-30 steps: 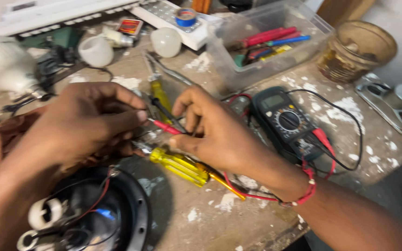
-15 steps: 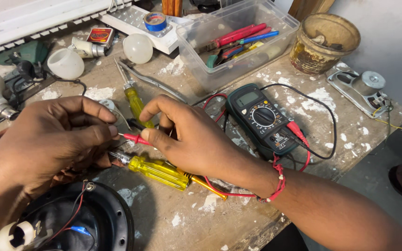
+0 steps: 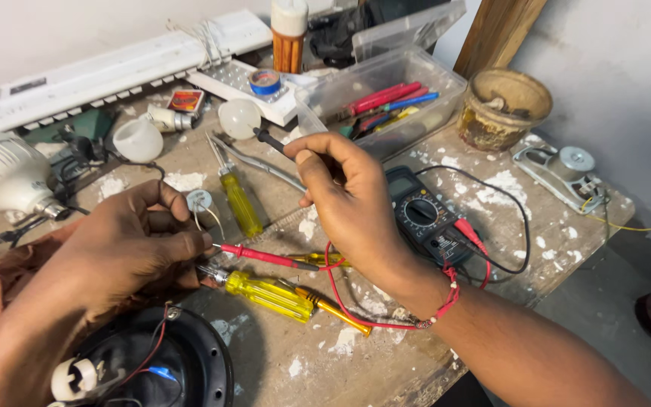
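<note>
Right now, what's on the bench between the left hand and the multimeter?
Head view: the red probe lies across that stretch, with yellow-handled screwdrivers beside it, between the left hand and the multimeter. The right hand hovers above.

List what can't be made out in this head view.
- Black probe tip: hidden in the right hand.
- Red probe tip: covered by left hand fingers.
- Meter left side: behind the right hand.
- Black housing: cut off by the bottom edge.

black probe (image 3: 269, 140): shaft hidden in right hand (image 3: 348, 203) | black round housing (image 3: 190, 362): cut by bottom edge
</note>
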